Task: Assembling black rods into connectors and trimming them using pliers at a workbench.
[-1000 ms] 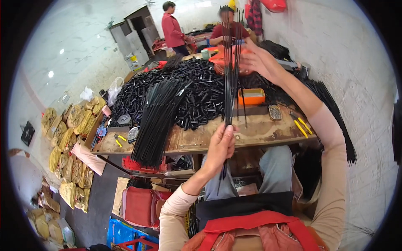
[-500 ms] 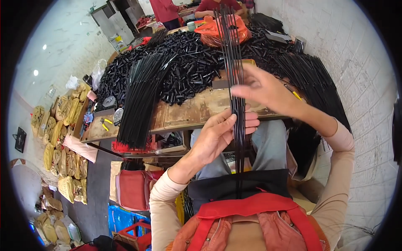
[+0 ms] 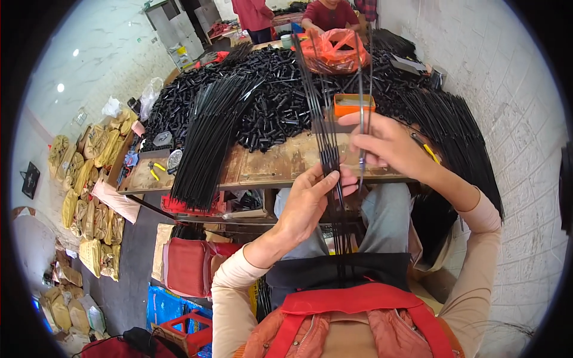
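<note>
My left hand is closed round a bundle of long thin black rods, held upright over my lap. Their upper ends fan out over the table, and the lower ends come down to my black apron. To the right of the bundle, my right hand pinches one or two rods of the same kind, apart from the others. Motion blurs these rods, so I cannot tell their exact number. Just beyond my right hand stands an orange box on the table.
Many short black tubes are heaped across the wooden table. Rod piles lie left and right. Yellow-handled pliers rest at the left edge. Behind a red plastic bag sits a person; another stands nearby.
My right hand has drawn one or two rods rightward, away from the bundle. The bundle's top has spread and tilted left, while my left hand keeps its hold.
</note>
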A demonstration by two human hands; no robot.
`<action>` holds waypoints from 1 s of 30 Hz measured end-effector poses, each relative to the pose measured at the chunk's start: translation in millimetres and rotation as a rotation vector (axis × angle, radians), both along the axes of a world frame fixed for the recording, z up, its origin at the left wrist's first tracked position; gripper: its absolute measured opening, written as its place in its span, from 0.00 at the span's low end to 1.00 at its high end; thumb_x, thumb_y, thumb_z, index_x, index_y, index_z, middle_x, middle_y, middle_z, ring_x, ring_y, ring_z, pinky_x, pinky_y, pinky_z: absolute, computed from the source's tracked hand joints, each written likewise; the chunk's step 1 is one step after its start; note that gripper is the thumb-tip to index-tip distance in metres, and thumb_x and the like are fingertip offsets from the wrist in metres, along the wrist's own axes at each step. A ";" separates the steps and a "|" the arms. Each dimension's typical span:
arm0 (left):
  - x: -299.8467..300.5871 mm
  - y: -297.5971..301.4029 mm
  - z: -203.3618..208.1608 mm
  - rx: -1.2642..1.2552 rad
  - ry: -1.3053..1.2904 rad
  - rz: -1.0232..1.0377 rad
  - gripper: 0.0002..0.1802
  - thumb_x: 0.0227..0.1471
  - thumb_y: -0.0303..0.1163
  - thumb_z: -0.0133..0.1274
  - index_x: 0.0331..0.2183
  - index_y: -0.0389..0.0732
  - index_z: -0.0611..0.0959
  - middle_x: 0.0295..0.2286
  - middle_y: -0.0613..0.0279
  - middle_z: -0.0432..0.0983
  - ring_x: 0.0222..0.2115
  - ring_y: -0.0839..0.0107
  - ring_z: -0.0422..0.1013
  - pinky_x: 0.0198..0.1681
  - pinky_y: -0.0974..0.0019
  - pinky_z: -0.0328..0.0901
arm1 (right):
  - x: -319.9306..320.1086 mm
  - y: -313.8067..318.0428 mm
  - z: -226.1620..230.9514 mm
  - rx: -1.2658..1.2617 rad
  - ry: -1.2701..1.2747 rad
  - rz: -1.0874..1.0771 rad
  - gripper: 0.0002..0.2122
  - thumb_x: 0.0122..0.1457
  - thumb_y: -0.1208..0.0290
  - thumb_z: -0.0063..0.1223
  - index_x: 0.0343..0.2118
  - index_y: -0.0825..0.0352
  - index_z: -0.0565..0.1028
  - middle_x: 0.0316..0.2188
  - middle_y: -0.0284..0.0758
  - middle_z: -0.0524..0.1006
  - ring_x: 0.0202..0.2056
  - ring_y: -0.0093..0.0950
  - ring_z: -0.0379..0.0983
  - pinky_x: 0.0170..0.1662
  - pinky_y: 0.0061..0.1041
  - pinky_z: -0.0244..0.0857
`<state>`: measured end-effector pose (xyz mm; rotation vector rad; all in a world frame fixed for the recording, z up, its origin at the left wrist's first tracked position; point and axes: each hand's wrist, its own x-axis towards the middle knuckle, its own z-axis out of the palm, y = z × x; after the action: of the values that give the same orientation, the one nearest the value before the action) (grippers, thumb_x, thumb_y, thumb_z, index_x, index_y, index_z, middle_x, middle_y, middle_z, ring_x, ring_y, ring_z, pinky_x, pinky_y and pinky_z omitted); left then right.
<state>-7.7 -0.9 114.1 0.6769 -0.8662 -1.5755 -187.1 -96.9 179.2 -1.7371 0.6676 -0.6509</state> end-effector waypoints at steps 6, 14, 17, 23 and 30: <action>1.7 -9.3 -13.0 0.057 -0.029 0.026 0.14 0.62 0.28 0.45 0.48 0.33 0.73 0.38 0.57 0.76 0.42 0.65 0.74 0.48 0.56 0.71 | -15.5 -16.5 10.9 0.002 -0.173 -0.067 0.14 0.61 0.69 0.49 0.48 0.67 0.69 0.25 0.27 0.73 0.18 0.12 0.62 0.19 0.10 0.53; -2.3 -4.0 -2.0 -0.028 -0.022 -0.074 0.16 0.62 0.29 0.46 0.49 0.33 0.72 0.37 0.56 0.76 0.35 0.68 0.76 0.45 0.59 0.73 | 11.5 -50.1 -37.3 0.509 -0.491 0.087 0.13 0.63 0.56 0.49 0.36 0.63 0.73 0.27 0.29 0.75 0.22 0.19 0.68 0.20 0.18 0.61; 2.2 -6.7 -1.4 -0.019 -0.027 -0.066 0.17 0.60 0.28 0.49 0.50 0.33 0.73 0.37 0.56 0.77 0.36 0.67 0.76 0.45 0.61 0.73 | 10.3 -59.3 -66.0 0.706 -0.014 0.266 0.27 0.63 0.43 0.39 0.27 0.67 0.76 0.22 0.34 0.76 0.21 0.23 0.71 0.24 0.20 0.62; 11.4 -30.7 9.0 -0.012 -0.036 0.024 0.18 0.59 0.24 0.49 0.52 0.36 0.73 0.42 0.53 0.76 0.41 0.65 0.75 0.47 0.60 0.72 | 6.5 -68.2 -40.0 0.323 -0.148 -0.009 0.28 0.63 0.42 0.40 0.35 0.70 0.73 0.29 0.37 0.77 0.32 0.28 0.75 0.36 0.28 0.68; 24.8 -55.7 12.7 0.038 -0.052 -0.192 0.23 0.64 0.35 0.41 0.57 0.35 0.64 0.51 0.45 0.68 0.52 0.56 0.68 0.57 0.54 0.63 | 43.7 -89.5 1.4 0.387 -0.531 0.278 0.11 0.66 0.71 0.40 0.47 0.72 0.68 0.47 0.48 0.73 0.52 0.39 0.71 0.56 0.35 0.65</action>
<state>17.1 -56.6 126.8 0.6808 -0.9652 -1.7559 -143.4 -186.4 180.6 -1.1952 0.1587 -0.6951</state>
